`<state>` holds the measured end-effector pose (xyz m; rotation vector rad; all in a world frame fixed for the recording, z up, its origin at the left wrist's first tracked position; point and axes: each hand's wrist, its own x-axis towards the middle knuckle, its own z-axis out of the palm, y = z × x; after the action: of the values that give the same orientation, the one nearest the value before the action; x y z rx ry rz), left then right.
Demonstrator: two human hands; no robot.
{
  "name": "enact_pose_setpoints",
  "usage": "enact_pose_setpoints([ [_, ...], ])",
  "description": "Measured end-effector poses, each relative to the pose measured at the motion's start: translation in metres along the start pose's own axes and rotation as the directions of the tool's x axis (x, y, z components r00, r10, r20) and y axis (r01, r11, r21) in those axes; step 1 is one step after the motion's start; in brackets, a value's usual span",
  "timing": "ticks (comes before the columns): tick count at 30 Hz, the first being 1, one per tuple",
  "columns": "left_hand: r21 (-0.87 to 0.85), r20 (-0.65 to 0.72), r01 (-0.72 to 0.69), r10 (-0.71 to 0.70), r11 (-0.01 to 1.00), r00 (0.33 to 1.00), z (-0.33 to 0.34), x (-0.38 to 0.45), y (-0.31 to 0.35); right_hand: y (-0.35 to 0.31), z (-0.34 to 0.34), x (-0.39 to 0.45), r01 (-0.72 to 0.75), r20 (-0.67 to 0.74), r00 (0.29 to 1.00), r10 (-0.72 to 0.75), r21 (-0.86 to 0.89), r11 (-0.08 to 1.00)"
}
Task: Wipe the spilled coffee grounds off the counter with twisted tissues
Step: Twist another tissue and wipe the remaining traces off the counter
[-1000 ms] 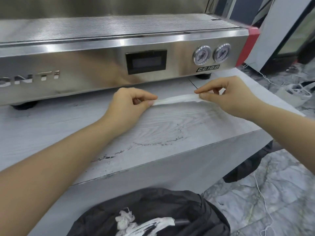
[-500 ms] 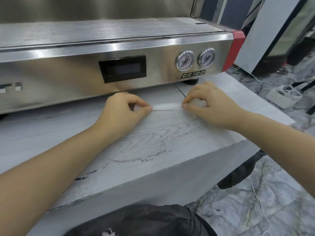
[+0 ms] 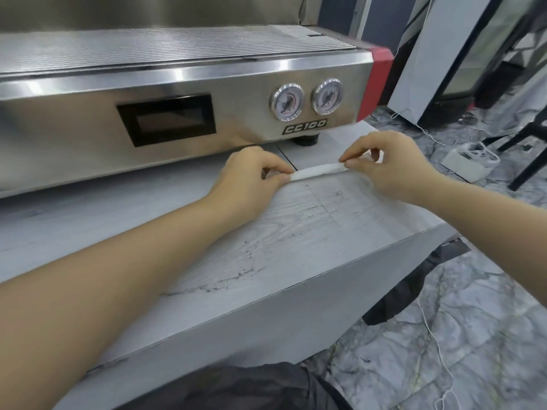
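hands [image 3: 250, 176] [image 3: 387, 165] pulled twisted tissue [image 3: 318, 170] taut again

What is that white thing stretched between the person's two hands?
A twisted tissue, pinched at its ends by the left hand and right hand, in the head view.

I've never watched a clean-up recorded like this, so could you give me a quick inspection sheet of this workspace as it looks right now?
Surface: pale wood-grain counter, dark coffee grounds scattered in thin trails toward its front edge.
Job's things: one twisted tissue, stretched between both hands just behind the grounds.
Clutter: nothing seen loose on the counter; a black bag sits below its front edge.
Hands: left hand pinches the tissue's left end; right hand pinches its right end.
Cables: thin white cable trailing over the floor.
Surroundings: steel espresso machine with two gauges, marble-pattern floor, white power strip.
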<state>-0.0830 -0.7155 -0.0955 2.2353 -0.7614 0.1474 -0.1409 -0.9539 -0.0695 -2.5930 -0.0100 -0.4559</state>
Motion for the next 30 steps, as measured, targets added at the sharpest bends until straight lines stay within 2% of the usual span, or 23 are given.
enact_pose_setpoints([
  [8,-0.062,0.064,-0.043,0.047,0.997,0.997,0.036,0.036,0.018,0.034,-0.015,-0.013,-0.011,-0.062,0.998,-0.002,-0.202,0.979],
  [14,-0.048,0.238,-0.251,0.255,0.967,0.937,0.03,0.035,0.019,0.031,-0.027,-0.041,-0.113,-0.06,0.993,0.103,-0.18,0.977],
  [18,-0.067,0.271,-0.317,0.324,0.946,0.907,0.018,0.023,0.012,0.009,-0.023,-0.065,-0.136,-0.023,0.991,0.134,-0.176,0.975],
  [24,-0.064,0.31,-0.364,0.365,0.929,0.878,-0.015,-0.004,-0.01,-0.046,-0.001,-0.098,-0.173,-0.065,0.984,0.164,-0.184,0.968],
  [30,-0.102,0.356,-0.337,0.35,0.936,0.866,-0.063,-0.042,-0.039,-0.114,0.026,-0.125,-0.193,-0.048,0.981,0.187,-0.182,0.964],
])
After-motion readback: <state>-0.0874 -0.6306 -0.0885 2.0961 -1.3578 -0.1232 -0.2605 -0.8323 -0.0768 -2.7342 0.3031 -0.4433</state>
